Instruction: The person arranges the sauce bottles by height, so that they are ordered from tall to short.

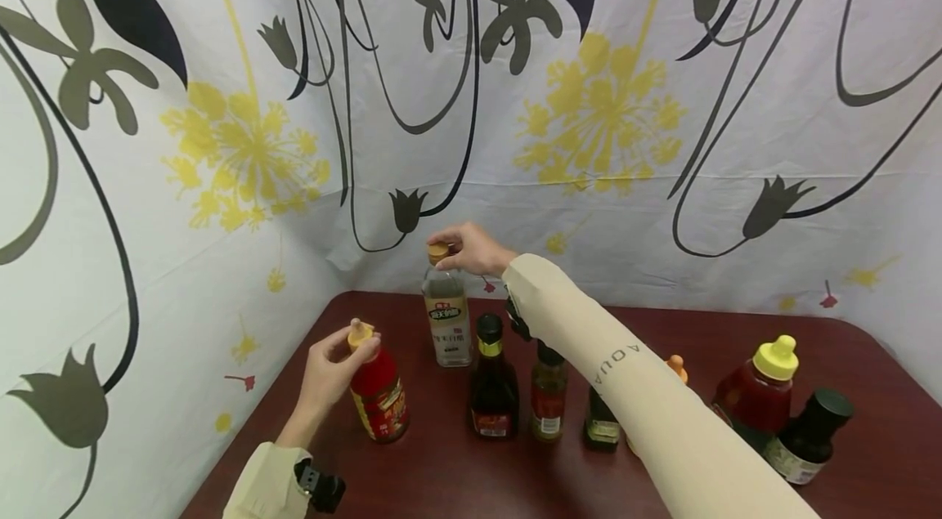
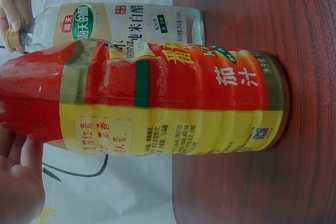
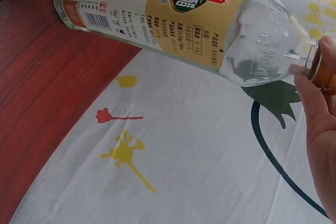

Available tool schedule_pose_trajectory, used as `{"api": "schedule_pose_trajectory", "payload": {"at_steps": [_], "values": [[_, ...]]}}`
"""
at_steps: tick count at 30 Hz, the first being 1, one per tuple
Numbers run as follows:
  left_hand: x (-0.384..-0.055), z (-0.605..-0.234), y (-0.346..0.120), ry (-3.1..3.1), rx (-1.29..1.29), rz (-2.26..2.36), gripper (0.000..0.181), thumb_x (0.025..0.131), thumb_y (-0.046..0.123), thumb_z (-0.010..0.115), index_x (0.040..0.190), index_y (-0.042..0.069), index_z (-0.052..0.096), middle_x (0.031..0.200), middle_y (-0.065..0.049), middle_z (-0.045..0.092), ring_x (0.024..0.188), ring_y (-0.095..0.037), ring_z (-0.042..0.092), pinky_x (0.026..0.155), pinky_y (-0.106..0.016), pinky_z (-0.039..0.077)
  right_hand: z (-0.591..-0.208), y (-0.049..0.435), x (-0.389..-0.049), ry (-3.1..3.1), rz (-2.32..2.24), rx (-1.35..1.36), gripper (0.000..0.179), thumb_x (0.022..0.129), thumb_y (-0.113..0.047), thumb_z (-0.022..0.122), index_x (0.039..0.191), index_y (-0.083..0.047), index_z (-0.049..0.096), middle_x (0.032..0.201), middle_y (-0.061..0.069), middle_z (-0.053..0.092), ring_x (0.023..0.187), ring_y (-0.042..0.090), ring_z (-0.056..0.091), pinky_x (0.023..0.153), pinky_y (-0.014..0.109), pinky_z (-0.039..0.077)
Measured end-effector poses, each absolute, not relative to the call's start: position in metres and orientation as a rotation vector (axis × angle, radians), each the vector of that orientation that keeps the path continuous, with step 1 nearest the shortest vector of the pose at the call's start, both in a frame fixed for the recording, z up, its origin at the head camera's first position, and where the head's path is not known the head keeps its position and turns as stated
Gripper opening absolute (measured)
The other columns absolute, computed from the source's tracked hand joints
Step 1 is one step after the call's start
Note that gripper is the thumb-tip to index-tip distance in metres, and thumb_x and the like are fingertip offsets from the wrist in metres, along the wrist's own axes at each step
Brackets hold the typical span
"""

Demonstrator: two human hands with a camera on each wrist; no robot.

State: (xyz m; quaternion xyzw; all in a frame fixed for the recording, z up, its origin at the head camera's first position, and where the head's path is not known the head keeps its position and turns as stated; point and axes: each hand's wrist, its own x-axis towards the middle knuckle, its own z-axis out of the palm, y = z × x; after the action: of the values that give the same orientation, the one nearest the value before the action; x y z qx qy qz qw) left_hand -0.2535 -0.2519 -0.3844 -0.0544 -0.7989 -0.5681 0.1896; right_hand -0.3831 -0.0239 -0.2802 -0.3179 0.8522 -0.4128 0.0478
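My left hand (image 1: 327, 372) holds a red ketchup bottle (image 1: 381, 403) by its yellow-orange cap, thumb and fingers around the top. In the left wrist view this ketchup bottle (image 2: 173, 98) has a red and yellow label, and its base is at the dark red tabletop. Farther back, my right hand (image 1: 477, 249) pinches the orange-brown cap of a clear glass vinegar bottle (image 1: 447, 323). The right wrist view shows the vinegar bottle (image 3: 184, 19) with its tan and white label, fingertips at the cap and neck. Both bottles stand upright, the vinegar behind and right of the ketchup.
Right of the vinegar stand a dark sauce bottle (image 1: 493, 388) and a slimmer red-labelled bottle (image 1: 549, 400). My right sleeve crosses over a small dark bottle (image 1: 602, 425) and partly hides an orange-tipped bottle (image 1: 677, 368). A yellow-capped bottle (image 1: 758, 400) and a dark-lidded bottle (image 1: 805, 441) are farther right.
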Motion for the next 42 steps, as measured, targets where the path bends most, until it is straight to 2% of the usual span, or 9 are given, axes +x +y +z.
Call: {"api": "schedule_pose_trajectory", "payload": {"at_steps": [9,24,28,32,35,42], "values": [[-0.251,-0.386,-0.25,-2.195,-0.192,-1.666,0.027,0.08,0.016,0.066,0.103,0.001,0.065,0.091,0.005,0.066,0.083,-0.006,0.06,0.073,-0.02,0.047,-0.28,-0.025,-0.379,2.631,-1.207,-0.947,0.043,0.081,-0.002,0.062,0.123,-0.004,0.052,0.118,0.013,0.053,0.106,0.024,0.052,0.08,0.028,0.046],[-0.252,-0.387,-0.246,-2.201,-0.189,-1.674,0.028,0.08,0.016,0.067,0.103,0.001,0.065,0.092,0.0,0.067,0.083,-0.006,0.06,0.074,-0.02,0.047,-0.275,-0.022,-0.377,2.708,-1.133,-0.897,0.045,0.08,-0.006,0.065,0.123,-0.005,0.053,0.118,0.012,0.054,0.106,0.025,0.052,0.081,0.029,0.046],[-0.25,-0.382,-0.246,-2.205,-0.174,-1.684,0.027,0.079,0.015,0.067,0.103,0.001,0.065,0.091,0.003,0.066,0.083,-0.005,0.06,0.074,-0.019,0.047,-0.267,-0.017,-0.377,2.622,-1.121,-0.944,0.052,0.082,-0.007,0.063,0.13,-0.006,0.044,0.129,0.015,0.046,0.115,0.027,0.045,0.087,0.031,0.043],[-0.242,-0.369,-0.243,-2.205,-0.173,-1.667,0.027,0.08,0.011,0.066,0.103,-0.003,0.064,0.089,0.006,0.066,0.082,-0.002,0.059,0.073,-0.017,0.046,-0.253,-0.009,-0.375,2.595,-1.148,-0.957,0.052,0.085,-0.01,0.06,0.133,-0.007,0.04,0.134,0.015,0.038,0.12,0.028,0.04,0.09,0.034,0.041],[-0.237,-0.363,-0.239,-2.204,-0.179,-1.654,0.027,0.08,0.008,0.065,0.103,-0.006,0.062,0.087,0.007,0.066,0.082,-0.001,0.058,0.073,-0.016,0.046,-0.241,-0.001,-0.371,2.628,-1.157,-0.956,0.047,0.086,-0.014,0.058,0.13,-0.006,0.043,0.132,0.015,0.041,0.118,0.028,0.042,0.09,0.034,0.04],[-0.251,-0.384,-0.25,-2.194,-0.191,-1.662,0.028,0.081,0.014,0.066,0.105,0.001,0.064,0.091,0.007,0.066,0.089,0.0,0.056,0.075,-0.016,0.045,-0.21,0.019,-0.355,2.697,-1.163,-0.975,0.046,0.087,-0.019,0.057,0.129,-0.007,0.043,0.127,0.015,0.047,0.113,0.024,0.048,0.088,0.034,0.042]]}}
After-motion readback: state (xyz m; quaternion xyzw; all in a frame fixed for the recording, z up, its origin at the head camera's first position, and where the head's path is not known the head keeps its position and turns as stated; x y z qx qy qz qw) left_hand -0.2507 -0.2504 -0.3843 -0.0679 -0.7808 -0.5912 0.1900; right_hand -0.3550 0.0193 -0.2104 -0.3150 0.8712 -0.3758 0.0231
